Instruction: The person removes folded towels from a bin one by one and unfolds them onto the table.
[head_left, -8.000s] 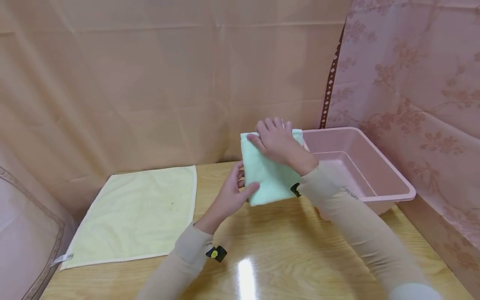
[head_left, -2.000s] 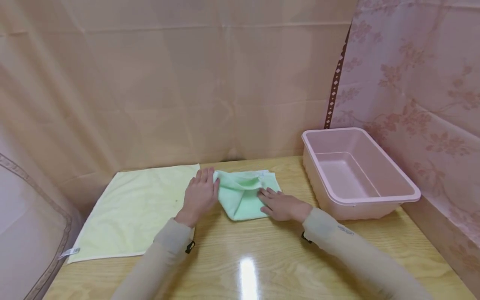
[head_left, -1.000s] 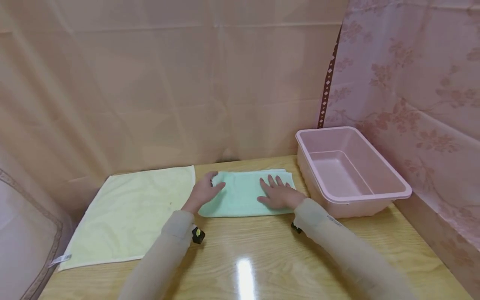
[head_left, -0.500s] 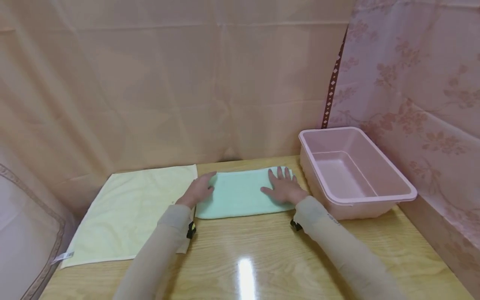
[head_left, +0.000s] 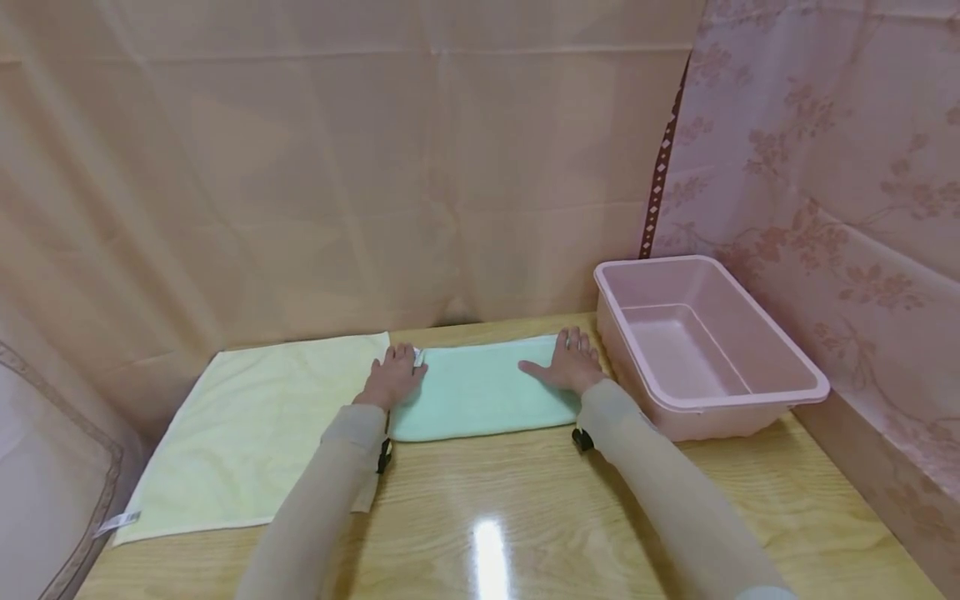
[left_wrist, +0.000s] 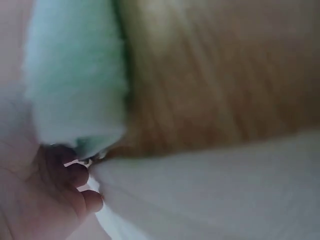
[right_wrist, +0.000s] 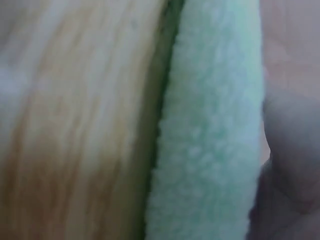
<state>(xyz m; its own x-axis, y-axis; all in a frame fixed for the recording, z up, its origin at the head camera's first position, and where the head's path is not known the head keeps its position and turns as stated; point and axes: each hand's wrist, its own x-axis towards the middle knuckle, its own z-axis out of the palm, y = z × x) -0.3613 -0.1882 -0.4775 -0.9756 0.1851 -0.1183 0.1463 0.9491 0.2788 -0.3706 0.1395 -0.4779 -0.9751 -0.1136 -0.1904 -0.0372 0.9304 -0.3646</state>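
A mint-green towel (head_left: 476, 392), folded into a flat rectangle, lies on the table in the head view. My left hand (head_left: 388, 379) rests at its left end, thumb over the cloth and fingers reaching along the edge. At the opposite end, my right hand (head_left: 568, 365) lies on the towel, fingers extended and thumb spread inward. In the left wrist view, the towel's thick edge (left_wrist: 77, 75) is beside the fingers (left_wrist: 77, 175), which bend slightly near its end. The right wrist view shows the fuzzy folded edge (right_wrist: 210, 125) close up, with part of the hand (right_wrist: 295, 145) beside it.
A pale yellow towel (head_left: 255, 442) is spread flat to the left, a white tag (head_left: 117, 522) at its near corner. The pink plastic basin (head_left: 637, 350) stands close on the right. Curtains (head_left: 337, 167) hang behind the wooden table (head_left: 510, 492).
The green towel, earlier held up folded smaller, then lying partly folded with a raised flap, is now a flat longer rectangle. Lately both hands shift slightly outward along its ends.
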